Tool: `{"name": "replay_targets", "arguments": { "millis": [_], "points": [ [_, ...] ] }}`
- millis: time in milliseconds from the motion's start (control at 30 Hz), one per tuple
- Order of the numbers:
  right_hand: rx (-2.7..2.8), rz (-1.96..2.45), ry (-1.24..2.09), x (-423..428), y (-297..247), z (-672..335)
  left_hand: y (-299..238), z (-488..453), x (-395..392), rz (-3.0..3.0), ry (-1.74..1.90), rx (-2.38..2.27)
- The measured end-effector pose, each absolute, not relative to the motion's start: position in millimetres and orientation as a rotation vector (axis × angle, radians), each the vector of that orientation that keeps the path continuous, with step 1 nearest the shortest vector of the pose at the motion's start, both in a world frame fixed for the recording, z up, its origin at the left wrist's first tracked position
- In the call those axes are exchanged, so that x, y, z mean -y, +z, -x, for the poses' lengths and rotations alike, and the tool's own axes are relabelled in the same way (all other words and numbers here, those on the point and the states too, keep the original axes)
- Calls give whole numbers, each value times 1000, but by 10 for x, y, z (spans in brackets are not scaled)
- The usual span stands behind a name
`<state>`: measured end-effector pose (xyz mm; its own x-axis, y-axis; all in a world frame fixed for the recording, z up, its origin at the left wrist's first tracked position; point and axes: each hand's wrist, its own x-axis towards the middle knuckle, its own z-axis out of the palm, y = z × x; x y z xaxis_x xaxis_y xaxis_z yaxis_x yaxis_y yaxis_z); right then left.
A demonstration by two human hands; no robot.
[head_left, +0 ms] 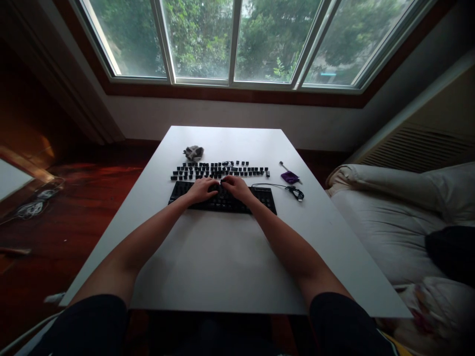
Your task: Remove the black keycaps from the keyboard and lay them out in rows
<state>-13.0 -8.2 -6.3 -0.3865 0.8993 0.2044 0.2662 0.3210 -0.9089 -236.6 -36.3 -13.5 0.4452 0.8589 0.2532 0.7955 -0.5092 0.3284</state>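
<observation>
A black keyboard (243,206) lies on the white table, its cable leaving from the back edge. Many of its keycaps (256,170) stand loose in rows just behind it. My left hand (203,190) rests over the keyboard's left-middle part, fingers stretched towards the centre. Beside it, my right hand (237,187) is closed in a pinch at the back middle of the keyboard, around a small dark thing that looks like a keycap. The fingers partly hide the keys beneath them.
A crumpled grey cloth (193,153) sits behind the loose keycaps. To the right are a purple cloth (289,177), a small thin brush-like tool (282,163) and the bundled cable (296,193). The white table (218,262) faces a window; a pale sofa (386,212) stands at the right.
</observation>
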Motion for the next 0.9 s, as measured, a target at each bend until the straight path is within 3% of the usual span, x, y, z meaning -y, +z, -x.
{"name": "replay_targets", "arguments": {
  "millis": [200,600,900],
  "points": [
    [2098,935,1130,79,112,151,-149,2402,429,-2534,566,-1512],
    [2290,879,816,271,190,65,-126,2460,475,-2467,629,-1573],
    [1935,899,1290,200,7,1,-7,2469,589,-2591,676,-1333]
  ]
}}
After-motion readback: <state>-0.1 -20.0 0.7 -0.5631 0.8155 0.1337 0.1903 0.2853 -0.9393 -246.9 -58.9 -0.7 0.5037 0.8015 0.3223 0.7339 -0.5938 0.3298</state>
